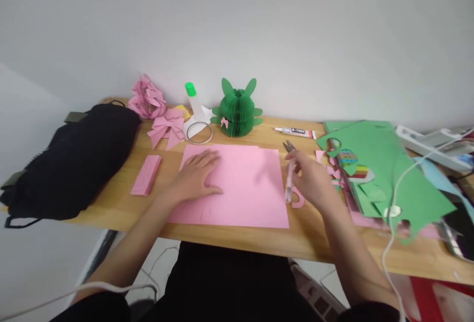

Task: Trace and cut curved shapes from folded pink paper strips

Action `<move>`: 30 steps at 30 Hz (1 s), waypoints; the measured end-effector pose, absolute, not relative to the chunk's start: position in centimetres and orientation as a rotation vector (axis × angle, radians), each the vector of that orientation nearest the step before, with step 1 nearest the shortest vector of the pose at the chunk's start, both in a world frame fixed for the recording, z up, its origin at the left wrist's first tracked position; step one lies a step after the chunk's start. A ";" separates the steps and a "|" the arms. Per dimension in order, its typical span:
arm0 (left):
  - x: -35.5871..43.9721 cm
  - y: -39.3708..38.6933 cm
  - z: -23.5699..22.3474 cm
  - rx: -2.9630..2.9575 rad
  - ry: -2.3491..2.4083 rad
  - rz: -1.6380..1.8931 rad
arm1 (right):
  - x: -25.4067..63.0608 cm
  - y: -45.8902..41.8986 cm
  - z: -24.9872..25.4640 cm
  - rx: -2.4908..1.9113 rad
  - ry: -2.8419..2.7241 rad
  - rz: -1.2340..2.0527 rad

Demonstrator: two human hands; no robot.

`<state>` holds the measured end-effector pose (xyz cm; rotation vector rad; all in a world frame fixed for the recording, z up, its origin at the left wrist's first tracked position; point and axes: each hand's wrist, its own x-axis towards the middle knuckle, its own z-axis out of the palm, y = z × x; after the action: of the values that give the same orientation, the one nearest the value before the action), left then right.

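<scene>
My left hand [198,176] lies flat on the pink paper sheets [248,188], its fingers stretched out and the thumb apart. At the sheets' right edge, my right hand [311,176] is closed on a pen [290,183] with a pale, see-through barrel, its lower end pointing toward me. Just beyond those fingers shows the dark, pointed tip of a metal tool [289,146]; the hand hides its middle. A curved pink piece [298,198] lies beneath the right hand. Faint lines mark the paper near its front edge. To the left lies a folded pink paper strip [146,175].
Along the wall stand a green honeycomb paper figure [237,114], a glue stick [194,100] and pink paper bows [168,127]. A glue tube [295,132] lies behind the tool. Green paper [385,164] covers the right; a black bag [77,159] fills the left. A white cable [394,213] crosses the right side.
</scene>
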<state>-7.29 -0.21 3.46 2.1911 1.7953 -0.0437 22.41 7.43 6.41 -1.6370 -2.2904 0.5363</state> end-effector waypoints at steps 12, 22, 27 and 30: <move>-7.4 0.1 2.7 2.216 1.788 0.071 | 20.3 6.0 1.0 -1.413 -2.659 0.072; -6.5 1.3 2.2 2.404 1.868 0.446 | 20.2 5.5 1.8 -1.158 -2.101 0.841; -3.8 2.1 4.3 2.556 1.770 0.578 | 19.5 5.0 2.6 -0.993 -1.557 1.577; -1.8 2.2 5.0 2.612 1.697 0.680 | 19.3 5.2 2.2 -0.940 -1.319 1.693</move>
<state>-1.77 2.25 4.99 2.6118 1.6967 0.6804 19.27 5.22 2.24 -0.9404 -1.3188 1.6932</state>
